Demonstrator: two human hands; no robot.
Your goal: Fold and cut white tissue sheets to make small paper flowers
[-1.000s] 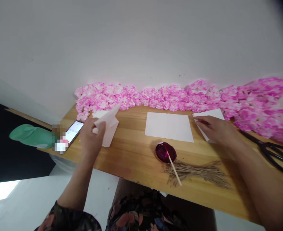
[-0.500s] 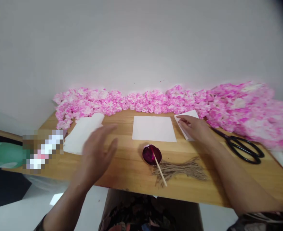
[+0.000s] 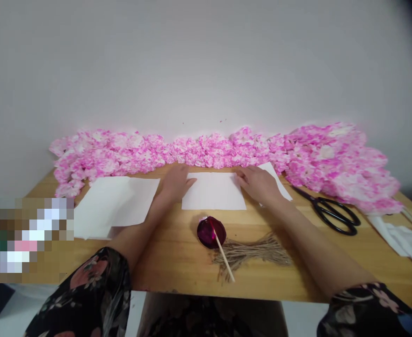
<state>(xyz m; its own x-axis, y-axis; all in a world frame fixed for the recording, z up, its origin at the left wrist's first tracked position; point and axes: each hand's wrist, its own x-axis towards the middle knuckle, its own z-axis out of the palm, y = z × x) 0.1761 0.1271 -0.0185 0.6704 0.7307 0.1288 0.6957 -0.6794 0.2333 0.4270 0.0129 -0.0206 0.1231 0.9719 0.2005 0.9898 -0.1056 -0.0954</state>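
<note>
the middle white sheet (image 3: 213, 194) lies flat on the table (image 3: 177, 276), long axis left to right. the left hand (image 3: 175, 184) is at its far left corner, thumb apart from the fingers; the right hand (image 3: 260, 183) is at the far right, whether pinching i can't tell. a purple dish (image 3: 206, 232) with a stick (image 3: 225, 260) sits nearer, pink flowers (image 3: 209, 150) beyond, scissors (image 3: 315, 201) rightward.

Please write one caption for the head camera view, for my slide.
Left hand and right hand at either side of a white sheet, pink flowers behind, a dark magenta dish in front.
</note>
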